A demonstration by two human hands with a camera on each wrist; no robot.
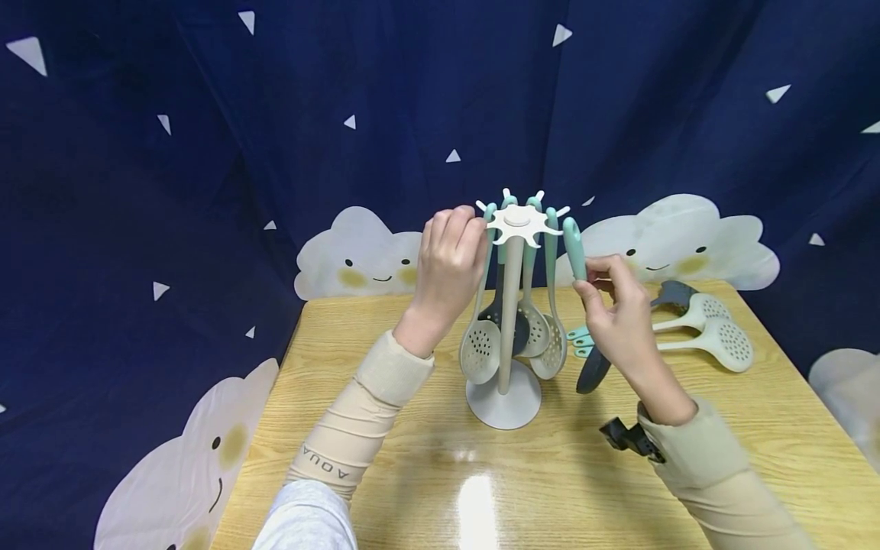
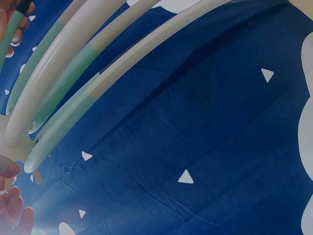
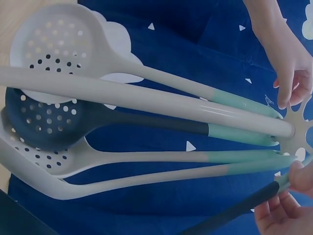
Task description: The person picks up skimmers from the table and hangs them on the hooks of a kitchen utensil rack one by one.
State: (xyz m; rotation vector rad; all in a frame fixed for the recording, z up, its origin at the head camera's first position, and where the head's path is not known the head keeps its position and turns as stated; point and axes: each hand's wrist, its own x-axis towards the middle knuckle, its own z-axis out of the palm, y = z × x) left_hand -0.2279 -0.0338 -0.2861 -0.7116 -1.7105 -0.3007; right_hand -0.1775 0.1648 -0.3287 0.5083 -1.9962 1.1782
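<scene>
A white utensil rack [image 1: 510,305] stands upright on the table, with several mint-handled skimmers and ladles hung from its notched top. At the left of that top, my left hand [image 1: 450,248] pinches one of the prongs [image 2: 10,183] between thumb and fingers. My right hand [image 1: 619,309] pinches a dark kitchen utensil [image 3: 239,208] low on its mint handle [image 1: 574,248]. Its handle end is up, just right of the rack top, and its dark lower end [image 1: 593,372] hangs below the hand. The hand hides part of it, so its exact kind is unclear.
On the wooden table [image 1: 412,473], right of the rack, lie two pale slotted utensils [image 1: 730,344] and a dark one [image 1: 677,294], their mint handles [image 1: 580,342] towards the rack. A dark blue curtain [image 1: 412,99] with white clouds hangs behind.
</scene>
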